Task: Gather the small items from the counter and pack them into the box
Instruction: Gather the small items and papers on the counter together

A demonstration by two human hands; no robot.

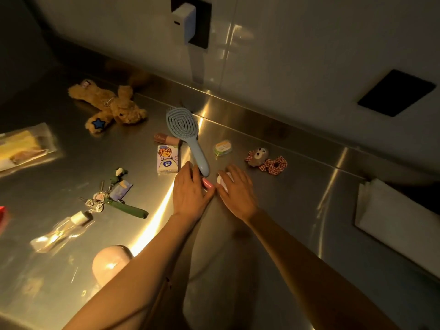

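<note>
Both my hands lie side by side on the steel counter [273,210] just below the handle of a blue hairbrush [185,134]. My left hand [190,194] covers a small pink item [209,184], whose end shows at my fingers. My right hand [238,189] rests over a small white item [222,181], mostly hidden under the palm. Whether either hand grips its item is hard to tell. Nearby lie a tissue pack [167,159], a pink tube [165,138], a small green-and-white case [222,147] and a checked scrunchie with a plush head [266,160].
A brown plush dog [112,107] lies at the back left. Keys on a green strap [114,198], a small bottle in a clear bag [62,228], a yellow packet [21,146] and a pink round object [109,262] sit left. A white box [395,217] stands at the right edge.
</note>
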